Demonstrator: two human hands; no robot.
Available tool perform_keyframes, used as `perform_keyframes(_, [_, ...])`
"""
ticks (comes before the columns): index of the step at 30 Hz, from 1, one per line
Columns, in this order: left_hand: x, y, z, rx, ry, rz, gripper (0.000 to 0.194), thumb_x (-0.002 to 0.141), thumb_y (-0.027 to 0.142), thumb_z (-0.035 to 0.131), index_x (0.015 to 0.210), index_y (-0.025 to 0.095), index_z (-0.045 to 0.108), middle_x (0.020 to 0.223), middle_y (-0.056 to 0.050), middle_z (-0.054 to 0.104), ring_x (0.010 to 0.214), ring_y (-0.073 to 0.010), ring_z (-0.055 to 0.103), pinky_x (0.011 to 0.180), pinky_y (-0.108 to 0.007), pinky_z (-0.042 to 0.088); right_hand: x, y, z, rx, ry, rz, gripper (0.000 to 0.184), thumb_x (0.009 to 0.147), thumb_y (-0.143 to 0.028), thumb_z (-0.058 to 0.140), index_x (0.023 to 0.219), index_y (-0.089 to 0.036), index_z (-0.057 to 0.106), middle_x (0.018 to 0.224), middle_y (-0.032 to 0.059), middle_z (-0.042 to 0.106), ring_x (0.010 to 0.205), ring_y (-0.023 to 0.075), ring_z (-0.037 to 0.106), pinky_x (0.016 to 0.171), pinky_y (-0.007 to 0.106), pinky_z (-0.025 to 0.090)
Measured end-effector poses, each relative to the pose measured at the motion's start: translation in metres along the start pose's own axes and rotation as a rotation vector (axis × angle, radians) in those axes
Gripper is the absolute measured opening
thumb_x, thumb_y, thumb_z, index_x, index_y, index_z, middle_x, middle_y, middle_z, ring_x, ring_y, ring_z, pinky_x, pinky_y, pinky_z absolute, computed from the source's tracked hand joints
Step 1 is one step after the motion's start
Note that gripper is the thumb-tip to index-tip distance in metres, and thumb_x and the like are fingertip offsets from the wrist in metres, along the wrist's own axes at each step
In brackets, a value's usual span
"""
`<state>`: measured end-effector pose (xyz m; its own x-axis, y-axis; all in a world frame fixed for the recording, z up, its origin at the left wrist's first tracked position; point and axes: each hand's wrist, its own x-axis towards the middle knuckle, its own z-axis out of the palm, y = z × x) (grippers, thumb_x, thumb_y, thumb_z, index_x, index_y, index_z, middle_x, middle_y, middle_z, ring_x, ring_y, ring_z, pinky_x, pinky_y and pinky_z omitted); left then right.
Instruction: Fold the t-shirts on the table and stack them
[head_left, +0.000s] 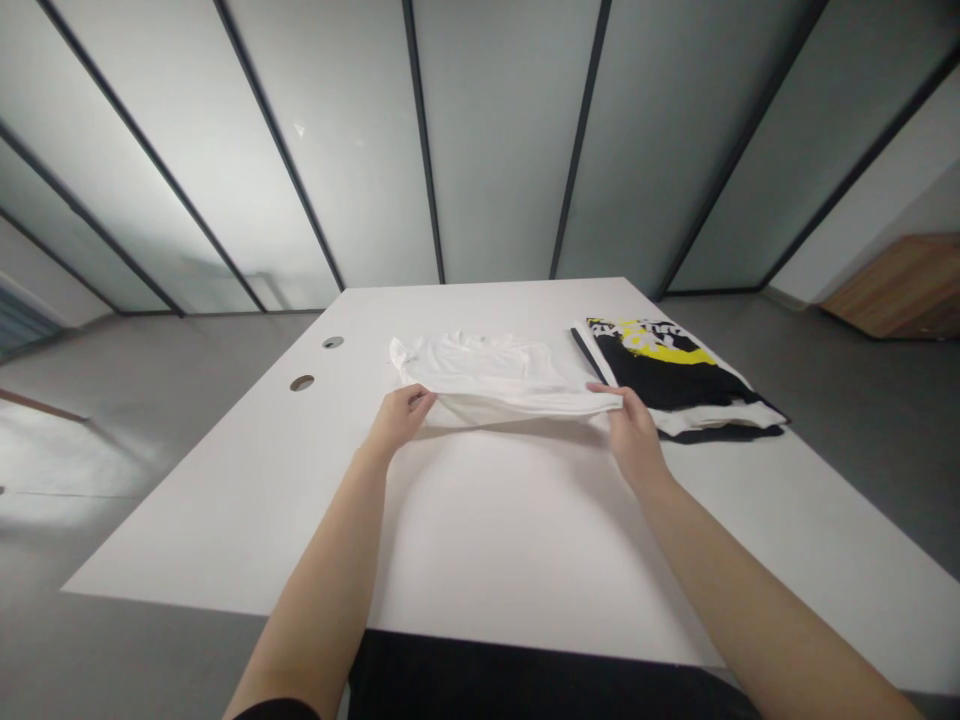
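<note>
A white T-shirt (487, 368) lies on the white table (480, 540), its neckline toward the far side. Its near edge is lifted a little off the tabletop and stretched between my two hands. My left hand (401, 415) pinches the left corner of that edge. At the right corner, my right hand (634, 432) grips the cloth between thumb and fingers. Close beyond my right hand is a stack of folded shirts (660, 370), black and white, with a yellow and white print on the top one.
Two round holes, one nearer (302, 383) and one farther (333, 342), pierce the table's left side. A frosted glass partition (495, 140) with dark frames stands behind the table. Off to the right on the grey floor is a wooden piece of furniture (900, 285).
</note>
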<state>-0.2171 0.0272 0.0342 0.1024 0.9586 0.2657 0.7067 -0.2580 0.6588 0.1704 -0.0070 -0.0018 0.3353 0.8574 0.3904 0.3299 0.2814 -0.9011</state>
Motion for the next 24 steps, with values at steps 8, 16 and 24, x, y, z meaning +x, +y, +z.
perform_keyframes(8, [-0.02, -0.016, -0.02, -0.77, -0.81, -0.023, 0.081, 0.07, 0.099, 0.06, 0.068, 0.018, 0.064, 0.046, 0.001, 0.047, 0.043, -0.0123, 0.041, 0.045, -0.027, 0.029, 0.008, -0.031, -0.043, 0.478, -0.531, 0.324, 0.059, 0.088, -0.084, 0.049, 0.086, -0.026, 0.064, 0.054, -0.002, 0.05, 0.045, 0.0195, 0.047, 0.047, 0.032, 0.038])
perform_keyframes(16, [-0.01, -0.014, -0.013, -0.954, -0.591, -0.133, 0.063, 0.088, 0.081, 0.062, 0.086, 0.017, 0.068, 0.057, -0.001, 0.062, 0.048, -0.0139, 0.057, 0.053, -0.027, 0.045, 0.011, -0.027, -0.042, 0.493, -0.718, 0.489, 0.062, 0.086, -0.086, 0.061, 0.102, -0.026, 0.066, 0.058, -0.002, 0.062, 0.04, 0.0163, 0.05, 0.041, 0.029, 0.041])
perform_keyframes(24, [-0.002, -0.004, 0.024, -0.077, -0.327, 0.002, 0.032, 0.097, 0.047, 0.059, 0.097, 0.019, 0.075, 0.097, -0.008, 0.077, 0.091, -0.0233, 0.071, 0.087, -0.036, 0.056, -0.008, -0.01, -0.008, -0.14, -0.768, 0.197, 0.042, 0.092, -0.059, 0.068, 0.108, -0.021, 0.074, 0.101, 0.0109, 0.079, 0.087, 0.0259, 0.074, 0.069, 0.036, 0.06])
